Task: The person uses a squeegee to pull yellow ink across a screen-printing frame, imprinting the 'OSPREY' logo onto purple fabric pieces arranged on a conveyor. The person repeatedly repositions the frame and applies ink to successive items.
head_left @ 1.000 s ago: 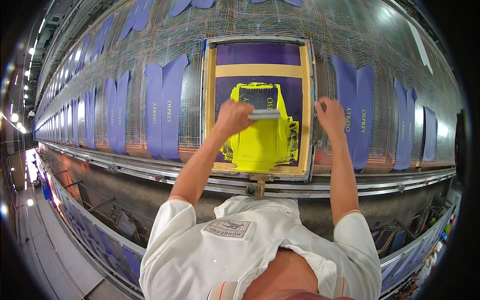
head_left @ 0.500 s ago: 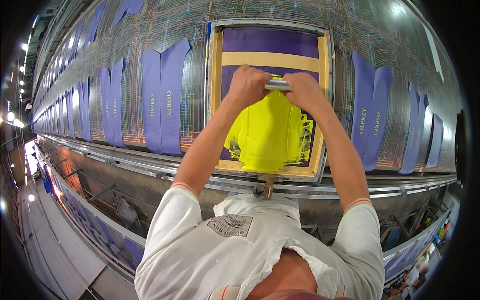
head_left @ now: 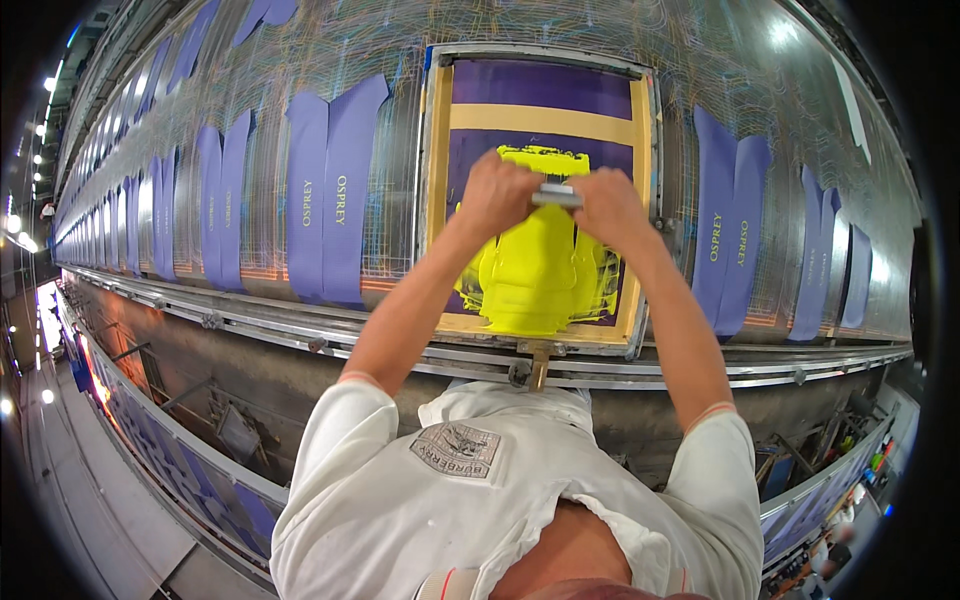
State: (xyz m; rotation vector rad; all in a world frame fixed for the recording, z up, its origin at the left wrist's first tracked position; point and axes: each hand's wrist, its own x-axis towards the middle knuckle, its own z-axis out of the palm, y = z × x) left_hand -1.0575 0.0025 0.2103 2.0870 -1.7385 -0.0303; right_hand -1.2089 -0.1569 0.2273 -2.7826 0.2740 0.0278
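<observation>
Both my hands grip a squeegee with a pale metallic handle (head_left: pixel 557 196), above a screen-printing frame (head_left: pixel 641 110). My left hand (head_left: pixel 497 194) is closed round its left end. On the right end, my right hand (head_left: pixel 609 207) is closed too. Thick bright yellow ink (head_left: pixel 532 275) spreads over the purple mesh (head_left: pixel 540 82), between the squeegee and the frame's near edge. A further patch of ink lies just beyond my hands. The squeegee's blade is hidden by my hands and the ink.
Pairs of purple fabric pieces (head_left: pixel 340 200) with yellow lettering lie along the long printing table (head_left: pixel 410 130), and more purple pieces (head_left: pixel 735 235) lie right of the frame. A metal rail (head_left: pixel 450 365) runs along the near edge, with a bracket (head_left: pixel 540 368) at the frame.
My hands and the squeegee have come slightly nearer to me. More yellow ink now shows on the mesh beyond them. My view has shifted a little.
</observation>
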